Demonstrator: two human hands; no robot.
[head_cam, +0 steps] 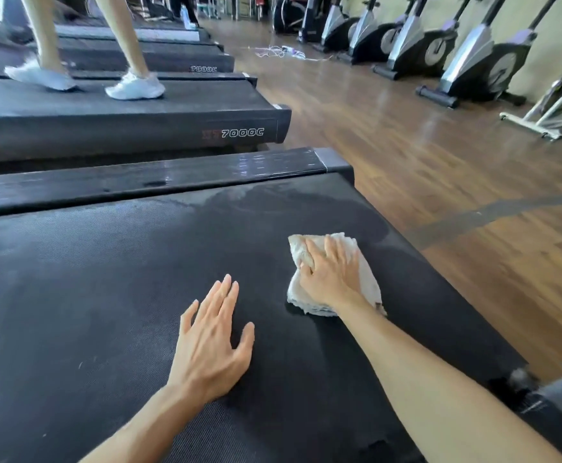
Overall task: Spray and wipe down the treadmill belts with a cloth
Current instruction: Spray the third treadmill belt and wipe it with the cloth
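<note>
On the treadmill belt (106, 295), the right hand (331, 275) presses a white cloth (366, 272) flat with fingers spread; the left hand (211, 342) rests beside it, fingers straight.

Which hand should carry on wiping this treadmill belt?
The right hand: it already presses the cloth flat on the belt. The left hand is spread open, holding nothing.

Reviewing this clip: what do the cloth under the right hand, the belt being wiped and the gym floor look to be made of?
Cloth: soft off-white fabric, probably cotton terry; it crumples in folds under the right hand.
Treadmill belt: black, matte, seemingly rubberised; a fine woven grain shows, with a dull damp smear near its far end.
Floor: brown planks with grain, glossy reflections; wood or wood-look laminate, cannot tell which.
</note>
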